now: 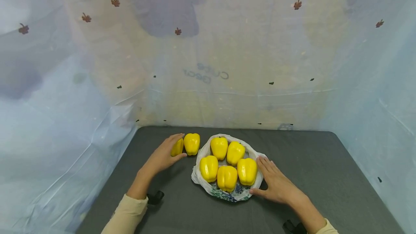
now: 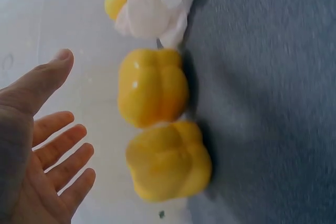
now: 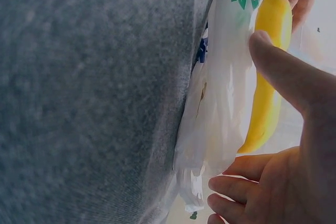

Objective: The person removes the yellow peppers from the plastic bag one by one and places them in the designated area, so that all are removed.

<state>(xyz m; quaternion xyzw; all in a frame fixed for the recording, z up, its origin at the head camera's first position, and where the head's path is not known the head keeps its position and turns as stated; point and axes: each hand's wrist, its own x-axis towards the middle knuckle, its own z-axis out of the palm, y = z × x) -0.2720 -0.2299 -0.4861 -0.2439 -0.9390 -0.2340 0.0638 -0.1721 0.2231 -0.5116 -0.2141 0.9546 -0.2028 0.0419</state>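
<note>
A white plastic bag [image 1: 224, 195] with green and blue print lies with its mouth spread wide, several yellow bell peppers [image 1: 227, 178] inside it. My right hand [image 1: 276, 183] is at the bag's right rim, thumb and fingers spread; in the right wrist view its thumb overlaps the bag's edge. Left of the bag, two more peppers sit side by side on the table: one [image 1: 192, 143] near the rim, the other [image 1: 177, 148] partly hidden behind my left hand [image 1: 165, 154]. That hand holds nothing, its fingers spread apart from both peppers in the left wrist view.
The dark grey table [image 1: 308, 161] extends to either side of the bag. A pale printed plastic sheet [image 1: 240, 53] hangs behind the table and along both sides. Dark wrist-worn devices [image 1: 156, 198] show under the wrists.
</note>
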